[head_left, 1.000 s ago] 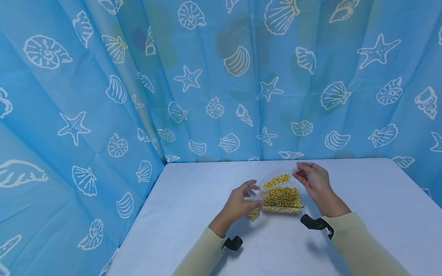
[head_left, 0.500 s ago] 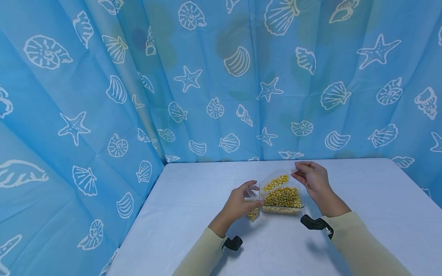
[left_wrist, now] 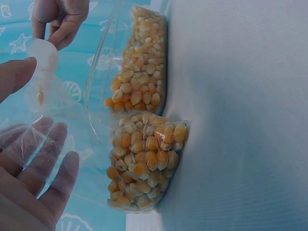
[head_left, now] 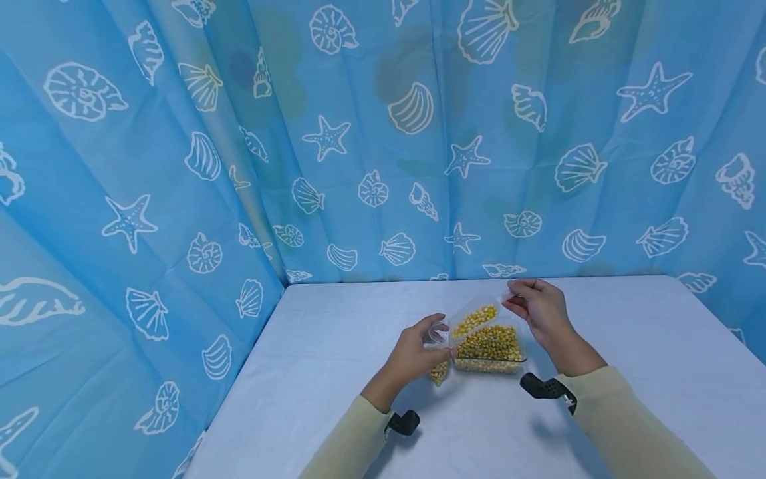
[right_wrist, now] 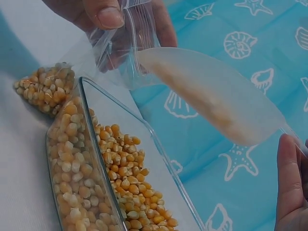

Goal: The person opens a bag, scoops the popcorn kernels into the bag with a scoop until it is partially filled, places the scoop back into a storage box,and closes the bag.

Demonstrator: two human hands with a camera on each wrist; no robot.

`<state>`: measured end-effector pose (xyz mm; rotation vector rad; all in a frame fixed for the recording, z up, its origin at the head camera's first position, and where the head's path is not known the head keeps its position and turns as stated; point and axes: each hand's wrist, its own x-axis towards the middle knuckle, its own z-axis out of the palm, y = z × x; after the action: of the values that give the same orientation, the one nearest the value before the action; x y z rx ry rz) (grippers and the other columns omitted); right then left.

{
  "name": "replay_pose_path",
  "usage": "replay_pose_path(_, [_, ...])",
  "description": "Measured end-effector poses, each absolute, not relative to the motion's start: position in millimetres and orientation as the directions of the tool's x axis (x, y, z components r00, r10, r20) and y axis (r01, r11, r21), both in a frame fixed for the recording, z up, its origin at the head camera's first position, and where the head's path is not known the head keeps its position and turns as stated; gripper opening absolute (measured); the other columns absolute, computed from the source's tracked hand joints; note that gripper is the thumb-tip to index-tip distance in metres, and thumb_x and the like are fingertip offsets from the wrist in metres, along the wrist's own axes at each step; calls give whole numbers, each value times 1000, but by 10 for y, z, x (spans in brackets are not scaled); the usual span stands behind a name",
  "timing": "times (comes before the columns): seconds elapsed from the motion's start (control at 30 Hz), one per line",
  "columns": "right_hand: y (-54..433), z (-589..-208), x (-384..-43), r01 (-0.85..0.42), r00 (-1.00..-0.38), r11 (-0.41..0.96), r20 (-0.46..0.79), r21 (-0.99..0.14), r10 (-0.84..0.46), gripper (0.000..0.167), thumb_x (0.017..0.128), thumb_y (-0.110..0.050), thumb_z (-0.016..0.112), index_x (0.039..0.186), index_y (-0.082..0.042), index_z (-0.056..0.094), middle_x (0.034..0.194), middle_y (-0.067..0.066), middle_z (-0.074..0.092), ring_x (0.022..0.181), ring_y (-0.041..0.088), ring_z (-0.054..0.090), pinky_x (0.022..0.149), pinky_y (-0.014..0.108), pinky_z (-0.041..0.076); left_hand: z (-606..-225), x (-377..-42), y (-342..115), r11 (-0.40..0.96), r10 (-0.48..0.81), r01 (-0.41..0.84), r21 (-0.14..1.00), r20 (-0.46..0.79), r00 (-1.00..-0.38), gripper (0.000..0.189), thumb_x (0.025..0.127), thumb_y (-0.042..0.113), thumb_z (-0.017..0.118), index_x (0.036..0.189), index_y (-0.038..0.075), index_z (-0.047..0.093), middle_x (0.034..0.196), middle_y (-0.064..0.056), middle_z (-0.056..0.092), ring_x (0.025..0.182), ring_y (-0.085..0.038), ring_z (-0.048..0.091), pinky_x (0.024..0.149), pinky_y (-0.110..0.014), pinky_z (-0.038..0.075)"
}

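My left hand [head_left: 411, 351] holds the mouth of a clear zip bag [left_wrist: 144, 166], thumb on one side and fingers on the other. The lower part of the bag bulges with corn kernels. In my right hand [head_left: 541, 311], thumb and fingers pinch the handle of a translucent plastic scoop [right_wrist: 211, 86]. Kernels lie along the scoop, and its tip reaches into the bag's opening in the right wrist view. Below the scoop stands a rectangular glass container [head_left: 491, 360], well filled with corn kernels [right_wrist: 130, 168]. The bag sits just left of the container.
A white cloth covers the table [head_left: 335, 372]. Blue curtains [head_left: 371, 133] with shell and starfish prints hang behind it and along the left side. Each wrist carries a black camera mount [head_left: 541, 386].
My right hand has shifted slightly left, bringing the loaded scoop closer to the bag's mouth. The left hand, bag and glass container stay in place.
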<state>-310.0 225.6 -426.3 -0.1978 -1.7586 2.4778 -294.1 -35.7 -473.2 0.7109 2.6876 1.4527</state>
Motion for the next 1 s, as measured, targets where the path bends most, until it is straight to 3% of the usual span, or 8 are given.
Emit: replay_pose_path(1.0, [2208, -4261, -3093, 3, -986, -291, -50, -957, 157, 22, 97, -16, 62, 112, -2, 55, 100, 13, 57, 79, 15, 64, 76, 27, 54, -4746, -2948, -383, 458, 407, 397, 795, 209, -889, 71, 81, 42, 78, 143, 23, 48, 122, 15, 61, 112, -13, 58, 95, -42, 46])
